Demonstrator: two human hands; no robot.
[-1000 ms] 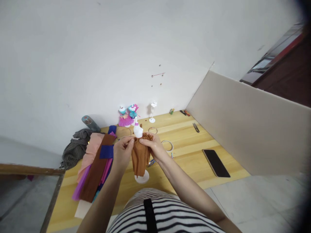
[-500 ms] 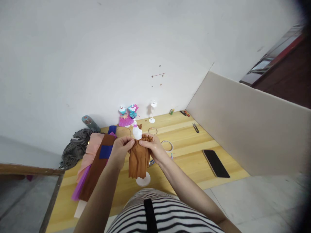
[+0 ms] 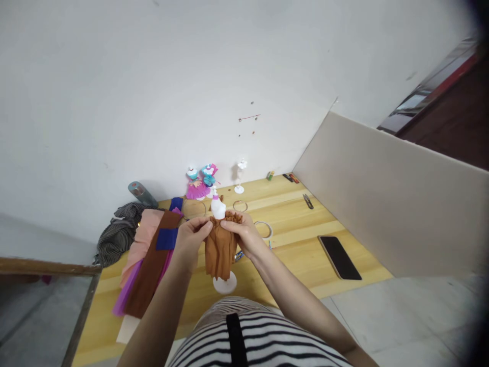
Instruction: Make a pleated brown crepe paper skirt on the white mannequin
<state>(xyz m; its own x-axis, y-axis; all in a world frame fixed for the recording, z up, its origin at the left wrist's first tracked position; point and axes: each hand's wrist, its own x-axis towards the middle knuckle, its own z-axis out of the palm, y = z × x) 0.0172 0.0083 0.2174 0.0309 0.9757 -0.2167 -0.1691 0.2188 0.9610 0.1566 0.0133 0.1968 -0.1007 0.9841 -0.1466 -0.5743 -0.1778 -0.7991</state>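
Note:
A gathered piece of brown crepe paper (image 3: 220, 252) wraps round a small white dress-form mannequin (image 3: 218, 208). My left hand (image 3: 194, 238) pinches the paper's upper edge on the left between thumb and fingers. On the right, my right hand (image 3: 244, 233) pinches the ruffled top edge, its thumb pressed to the front. The mannequin's round white base (image 3: 225, 283) shows below the paper; its stand is hidden behind it. Two small mannequins in pink and blue paper dresses (image 3: 197, 188) stand by the wall, and a bare white mannequin (image 3: 240, 176) is to their right.
Pink, brown, purple and blue paper sheets (image 3: 143, 275) lie at left beside a striped cloth (image 3: 120, 232) and a grey bottle (image 3: 141, 192). Rings of wire or tape (image 3: 263, 229) lie behind my hands. At right are thread snips (image 3: 307, 202), a phone (image 3: 339, 257) and an upright panel (image 3: 382, 204).
Both hands, with the brown paper, have shifted slightly to the right, and the mannequin's top leans a little further right. Both pinches hold as before.

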